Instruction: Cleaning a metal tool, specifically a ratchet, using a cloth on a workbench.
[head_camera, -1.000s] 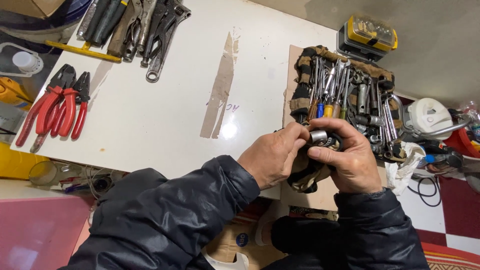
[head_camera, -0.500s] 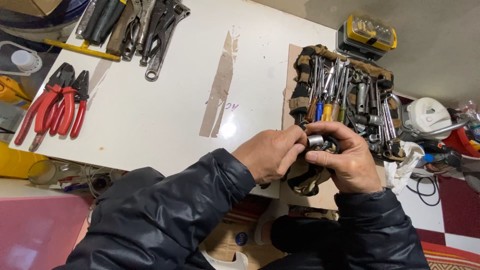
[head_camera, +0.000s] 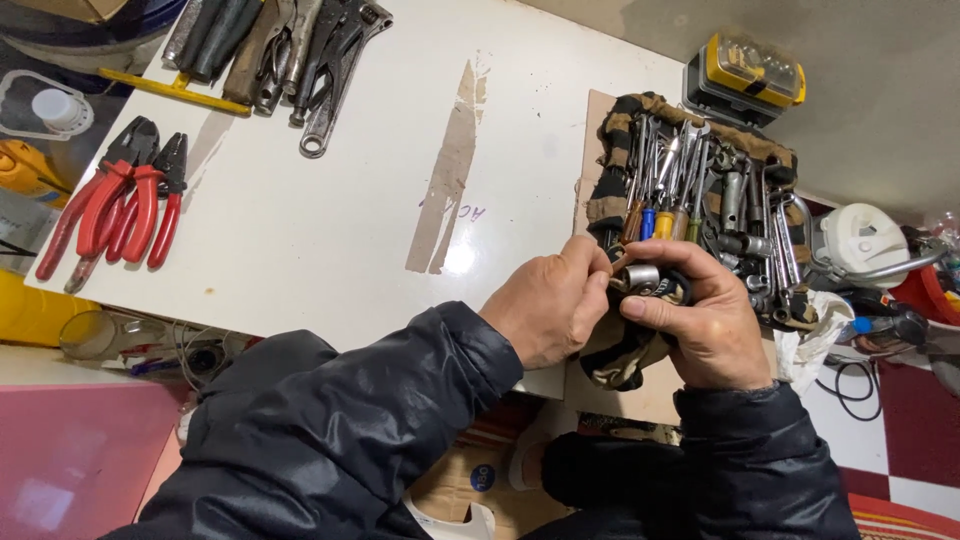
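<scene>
Far left we see red-handled pliers (head_camera: 120, 200) lying flat on the white table (head_camera: 300, 230), a few side by side. Above them, top left, a yellow bar (head_camera: 175, 92) and a row of dark wrenches and pliers (head_camera: 290, 55), handles twd us. Mid table there's a torn strip of brown tape (head_camera: 450, 170), running top to bottom, w/ a light glare spot just below it.

Our left hand (head_camera: 545, 310) comes in from a dark puffy sleeve (head_camera: 340, 430), fingers curled, thumb and forefinger pressed together on the end of a small metal socket (head_camera: 640, 276). Right hand (head_camera: 705, 325) is closed around the same socket from the other side, wrapped w/ a bit of black strap or ring; can't tell exactly what the black part is. Socket sits btwn both hands, held up just above the near edge of the table, in front of the tool pile.

Right of the hands: a striped cloth (head_camera: 625, 350) on cardboard, loaded w/ screwdrivers (head_camera: 665, 200) and chrome sockets and wrenches (head_camera: 750, 230), all touching. Behind it a yellow-and-black case (head_camera: 750, 75). Far right, a white plastic housing (head_camera: 860, 240) w/ a metal handle.
</scene>
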